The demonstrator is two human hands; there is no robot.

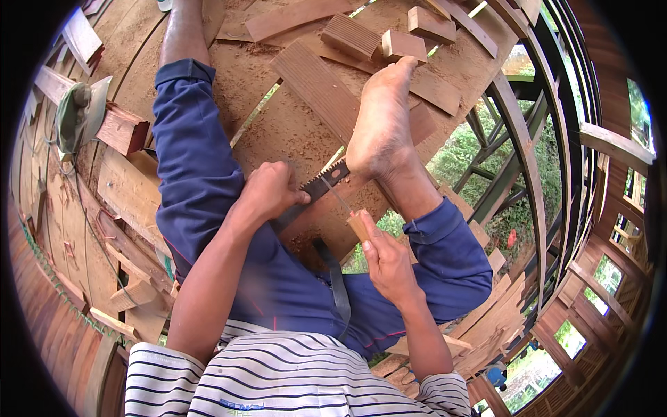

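Observation:
A dark saw blade (314, 189) with coarse teeth along its upper edge slants between my legs. My left hand (267, 191) is closed on it, its thumb pressing near the teeth. The blade's far end reaches the heel of my bare right foot (383, 128). In my right hand (390, 267) is the wooden handle (360, 226) of a thin metal file (336, 194), fingers wrapped around it. The file's slim shaft lies across the toothed edge. A dark curved strap-like piece (336, 281) rests over my trousers; I cannot tell what it belongs to.
Sawdust-strewn boards (271, 139) lie under my legs, with a plank (316, 87) and several wood blocks (405, 46) ahead. A cap (71, 118) sits on a beam at left. Gaps in the planks and an open metal frame (511, 156) at right show greenery below.

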